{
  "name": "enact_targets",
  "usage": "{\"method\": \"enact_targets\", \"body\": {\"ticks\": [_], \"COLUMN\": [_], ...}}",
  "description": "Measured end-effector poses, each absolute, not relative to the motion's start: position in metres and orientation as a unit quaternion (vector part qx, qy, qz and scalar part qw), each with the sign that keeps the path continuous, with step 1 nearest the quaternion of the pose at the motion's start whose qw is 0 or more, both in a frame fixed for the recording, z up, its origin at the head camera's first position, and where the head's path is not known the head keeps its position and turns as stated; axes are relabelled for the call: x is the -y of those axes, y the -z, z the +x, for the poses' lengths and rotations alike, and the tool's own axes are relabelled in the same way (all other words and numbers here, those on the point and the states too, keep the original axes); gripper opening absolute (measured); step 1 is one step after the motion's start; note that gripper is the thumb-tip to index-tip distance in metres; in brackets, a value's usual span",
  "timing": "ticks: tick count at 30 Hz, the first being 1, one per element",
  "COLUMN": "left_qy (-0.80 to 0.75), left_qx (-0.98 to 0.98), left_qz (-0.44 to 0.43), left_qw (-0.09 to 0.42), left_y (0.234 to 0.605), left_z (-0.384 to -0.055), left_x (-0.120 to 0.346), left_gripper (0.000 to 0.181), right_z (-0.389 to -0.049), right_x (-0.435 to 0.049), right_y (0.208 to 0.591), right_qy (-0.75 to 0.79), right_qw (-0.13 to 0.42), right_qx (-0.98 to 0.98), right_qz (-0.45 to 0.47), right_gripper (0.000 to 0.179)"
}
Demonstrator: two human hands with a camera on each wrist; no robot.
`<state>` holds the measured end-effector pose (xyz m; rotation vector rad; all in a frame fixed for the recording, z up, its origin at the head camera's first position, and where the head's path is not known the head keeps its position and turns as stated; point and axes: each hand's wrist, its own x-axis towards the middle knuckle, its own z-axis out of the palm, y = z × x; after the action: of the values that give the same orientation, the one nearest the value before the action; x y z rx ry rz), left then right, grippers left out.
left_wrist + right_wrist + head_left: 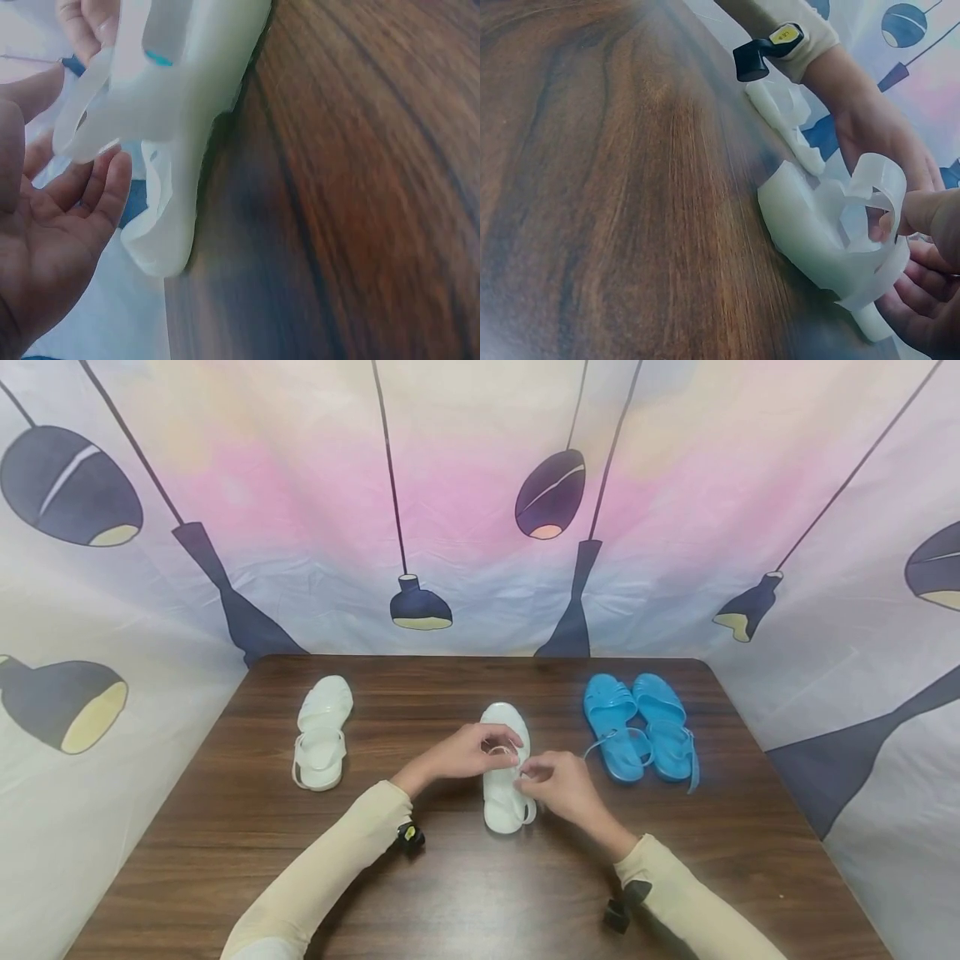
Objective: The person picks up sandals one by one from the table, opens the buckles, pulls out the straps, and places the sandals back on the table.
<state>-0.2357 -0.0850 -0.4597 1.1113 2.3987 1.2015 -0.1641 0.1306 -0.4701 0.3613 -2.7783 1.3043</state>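
Note:
A white sandal [501,810] lies in the middle of the table, its toe pointing away from me. My left hand [468,753] reaches in from the left, thumb and fingers curled about the sandal's ankle strap [131,116]. From the other side my right hand [562,785] pinches the same strap between thumb and fingers. In the right wrist view the strap stands up in a loop above the sole. The two hands' fingertips are close together over the sandal and hide part of it.
Another white sandal [322,735] lies at the left of the wooden table [450,893]. A pair of blue sandals [618,747] stands side by side at the right, straps loose. Behind the table hangs a cloth [480,527] printed with lamps.

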Motion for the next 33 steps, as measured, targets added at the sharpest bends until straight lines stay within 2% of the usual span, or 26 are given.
{"method": "enact_targets", "body": {"ticks": [8, 17, 22, 33], "left_qy": [-0.413, -0.399, -0.398, -0.399], "left_qx": [-0.799, -0.815, -0.823, -0.821], "left_qz": [0.413, 0.398, 0.388, 0.389], "left_qw": [0.140, 0.135, 0.118, 0.120], "left_y": [0.466, 0.469, 0.469, 0.463], "left_z": [-0.235, -0.234, -0.233, -0.231], "left_x": [0.083, 0.090, 0.097, 0.099], "left_gripper": [0.007, 0.006, 0.007, 0.004], "right_z": [-0.164, -0.165, -0.165, -0.163], "right_x": [-0.130, -0.132, -0.134, -0.133], "right_y": [0.473, 0.477, 0.477, 0.474], "right_qy": [-0.425, -0.420, -0.419, -0.419], "right_qw": [0.046, 0.063, 0.052, 0.038], "right_qx": [0.895, 0.895, 0.898, 0.900], "right_qz": [0.127, 0.137, 0.124, 0.115], "right_gripper": [0.013, 0.014, 0.013, 0.014]}}
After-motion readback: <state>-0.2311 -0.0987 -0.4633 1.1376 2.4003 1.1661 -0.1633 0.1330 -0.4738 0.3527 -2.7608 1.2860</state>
